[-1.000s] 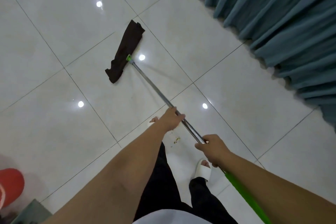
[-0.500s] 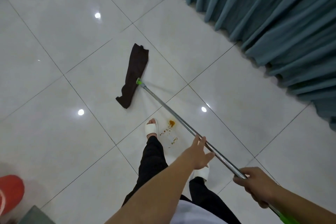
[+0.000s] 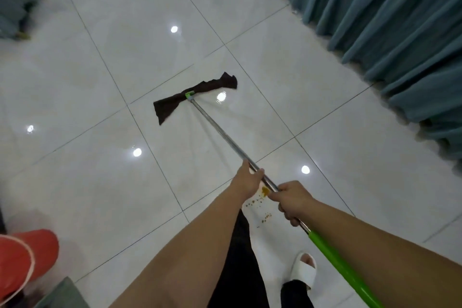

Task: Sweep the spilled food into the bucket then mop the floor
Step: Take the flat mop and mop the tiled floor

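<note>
Mop (image 3: 215, 130) mid-stroke: left hand (image 3: 247, 182) and right hand (image 3: 292, 201) both clamp the pole; orange crumbs (image 3: 260, 204) below the grips probably need wiping next.

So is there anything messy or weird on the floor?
Yes. Orange-brown food bits lie spilled on the white floor, just under the hands and near the feet. The mop's dark cloth sits far ahead of them, bunched and crooked on its clip.
</note>
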